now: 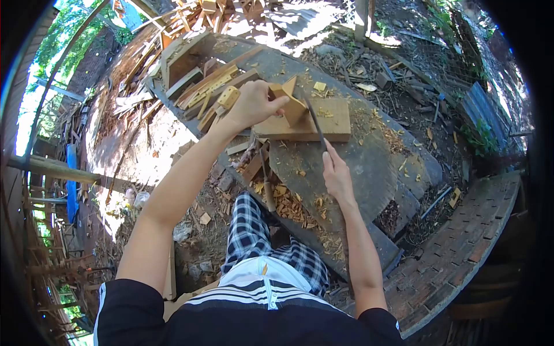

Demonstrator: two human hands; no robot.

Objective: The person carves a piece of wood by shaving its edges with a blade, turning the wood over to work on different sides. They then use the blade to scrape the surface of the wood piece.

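Note:
My left hand (252,105) is closed on an angular piece of yellow wood (296,109), which it steadies on top of a thick wooden block (332,120). Fingers of my right hand (337,176) are wrapped round the lower end of a long, narrow dark blade (315,120). The blade points away from me, beside the right edge of the yellow piece. Whether it is a knife or a file I cannot make out, and its handle is hidden in my hand. Just left of my left hand sits a small yellow block with dark holes (229,97).
A worn workbench (358,167) strewn with wood chips carries the block. Boards and sticks (210,86) lie at its far left. A wooden-handled tool (268,193) leans at the near edge. Scrap wood (222,11) is piled beyond; a brick surface (456,248) curves at right.

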